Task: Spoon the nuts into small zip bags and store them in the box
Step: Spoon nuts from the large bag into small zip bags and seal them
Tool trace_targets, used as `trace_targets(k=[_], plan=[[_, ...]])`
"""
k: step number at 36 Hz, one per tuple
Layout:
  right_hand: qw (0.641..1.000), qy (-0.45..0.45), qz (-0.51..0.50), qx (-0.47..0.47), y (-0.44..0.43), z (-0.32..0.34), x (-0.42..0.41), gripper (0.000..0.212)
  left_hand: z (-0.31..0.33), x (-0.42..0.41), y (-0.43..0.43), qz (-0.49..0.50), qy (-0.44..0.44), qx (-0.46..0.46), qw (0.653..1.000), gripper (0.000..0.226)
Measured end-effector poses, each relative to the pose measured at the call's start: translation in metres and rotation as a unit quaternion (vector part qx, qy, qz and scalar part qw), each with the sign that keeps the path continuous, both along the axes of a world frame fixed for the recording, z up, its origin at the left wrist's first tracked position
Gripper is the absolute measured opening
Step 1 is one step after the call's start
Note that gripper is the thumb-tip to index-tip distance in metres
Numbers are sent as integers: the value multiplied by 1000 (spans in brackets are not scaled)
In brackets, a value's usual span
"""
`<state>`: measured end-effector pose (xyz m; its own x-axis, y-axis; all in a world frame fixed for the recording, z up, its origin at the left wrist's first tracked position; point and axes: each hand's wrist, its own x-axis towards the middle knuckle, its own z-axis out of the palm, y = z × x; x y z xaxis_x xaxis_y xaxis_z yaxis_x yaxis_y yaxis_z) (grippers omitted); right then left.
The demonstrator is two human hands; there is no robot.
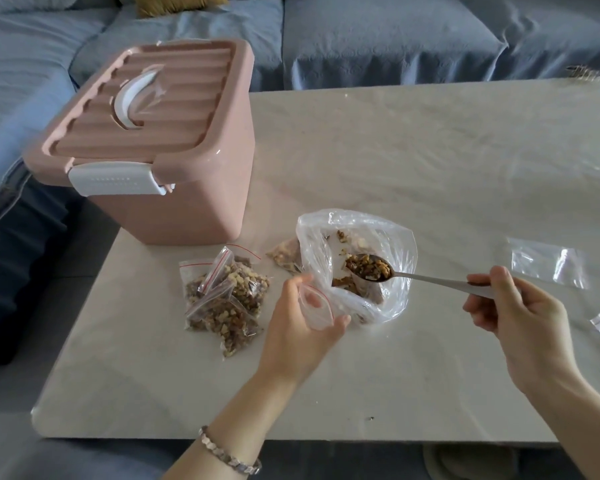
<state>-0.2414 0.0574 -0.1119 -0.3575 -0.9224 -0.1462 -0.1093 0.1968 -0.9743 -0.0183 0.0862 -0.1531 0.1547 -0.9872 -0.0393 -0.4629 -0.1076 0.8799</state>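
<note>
The right grip (513, 306) is curled round the end of a slim grey metal spoon (430, 279), thumb on top, and holds it roughly level above the worktop. The spoon's bowl is heaped with chopped brown nuts (368, 266) and sits inside the open mouth of a large crumpled clear plastic bag (399, 244). That bag lies on the worktop with more nut pieces at its bottom.

The left grip (302, 320) is closed on a small clear zip bag (316, 306) with a red seal strip, pinched between thumb and fingers just beside the large bag's near-left edge. This small bag looks empty. A beaded bracelet (229, 455) circles the left wrist.

Left of that hand, a pile of filled zip bags (226, 296) lies on the pale marble-look worktop (413, 150). One more filled bag (284, 258) lies behind them, against the large bag.

Farther back on the left stands a pink plastic box (187, 202) with its ribbed lid on and a white latch (118, 178) at the front. Two empty zip bags (548, 261) lie near the right edge. A blue sofa (378, 39) runs beyond.
</note>
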Motion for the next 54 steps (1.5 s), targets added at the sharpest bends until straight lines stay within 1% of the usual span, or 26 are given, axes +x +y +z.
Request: trace_targets(k=[3, 7, 10, 15, 19, 23, 27, 31, 33, 36, 38, 41, 44, 47, 49, 53, 54], plan=[[1000, -1, -3, -3, -1, 3, 0, 33, 1, -1, -2, 3, 1, 2, 1000, 45], [1000, -12, -12, -5, -3, 7, 1, 35, 4, -2, -4, 16, 6, 3, 1000, 42], [1000, -25, -19, -3, -4, 12, 1, 36, 6, -3, -5, 24, 10, 13, 1000, 33], [999, -35, -3, 3, -10, 25, 7, 40, 4, -4, -6, 23, -31, 5, 999, 27], [999, -7, 37, -12, -17, 37, 18, 42, 2, -4, -5, 22, -62, -5, 998, 30], [992, 65, 89, -54, -20, 50, 30, 43, 0, -3, -5, 19, -81, -37, 996, 30], [971, 148, 150, -111, -19, 63, 40, 42, 0, -4, -5, 21, -81, -63, 995, 39], [942, 210, 200, -170, -13, 73, 52, 39, -1, -2, -4, 25, -87, -92, 992, 37], [926, 234, 223, -192, -10, 77, 58, 39, -2, -2, -5, 19, -87, -91, 992, 38], [893, 294, 247, -235, -6, 81, 64, 41, -3, -2, -4, 14, -83, -82, 993, 42], [874, 322, 254, -261, -3, 83, 64, 44, -4, -1, -4, 15, -78, -72, 994, 39], [854, 343, 255, -296, -1, 87, 64, 42, -6, -1, -4, 16, -70, -62, 995, 30], [839, 362, 246, -324, 3, 92, 63, 40, -7, -2, -4, 20, -67, -69, 995, 32], [838, 353, 241, -339, 5, 95, 62, 37, -7, -1, -5, 16, -78, -68, 995, 31], [842, 340, 249, -337, 6, 94, 63, 38, -7, -1, -5, 14, -66, -63, 996, 30], [832, 355, 277, -323, 5, 80, 70, 47, -3, -3, -2, 20, -54, -84, 995, 30], [831, 353, 286, -320, 5, 76, 72, 48, -2, -4, -2, 21, -56, -93, 994, 33]])
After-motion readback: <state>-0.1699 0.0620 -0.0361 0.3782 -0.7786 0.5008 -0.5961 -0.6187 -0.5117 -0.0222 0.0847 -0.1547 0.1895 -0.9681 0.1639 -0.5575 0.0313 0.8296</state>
